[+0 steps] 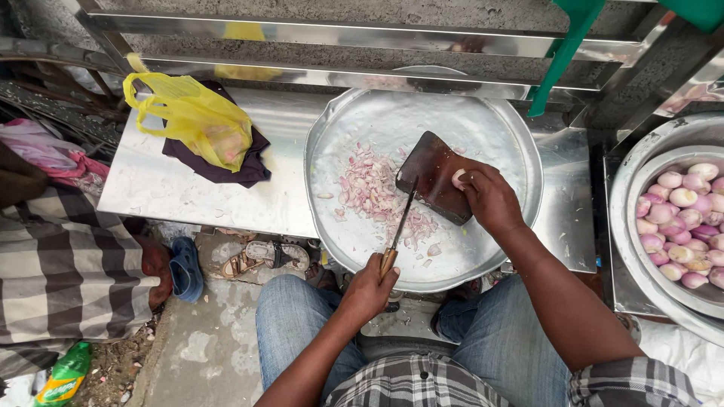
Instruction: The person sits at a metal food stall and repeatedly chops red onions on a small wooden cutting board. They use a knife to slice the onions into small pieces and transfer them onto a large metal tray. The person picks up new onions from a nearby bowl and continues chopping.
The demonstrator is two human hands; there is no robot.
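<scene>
- The left hand (367,290), in the lower middle of the frame, has its fingers wrapped tight around the wooden handle of a knife (397,228); the blade points up toward the dark cutting board (436,175).
- The right hand (490,197), right of centre, pinches a small peeled onion piece (458,179) with the fingertips pressed together, and holds it down on the board.
- The board lies tilted inside a big round steel tray (498,136), and its near edge is close to the knife tip.
- A heap of chopped onion (373,192) lies on the tray just left of the board; the upper part of the tray is bare.
- The tray sticks out over the near edge of the steel table (188,192).
- A yellow plastic bag (200,120) on a dark cloth (226,169) sits in the upper left, well apart from the tray.
- At the right edge, a steel bowl (641,173) holds peeled onions (686,226).
</scene>
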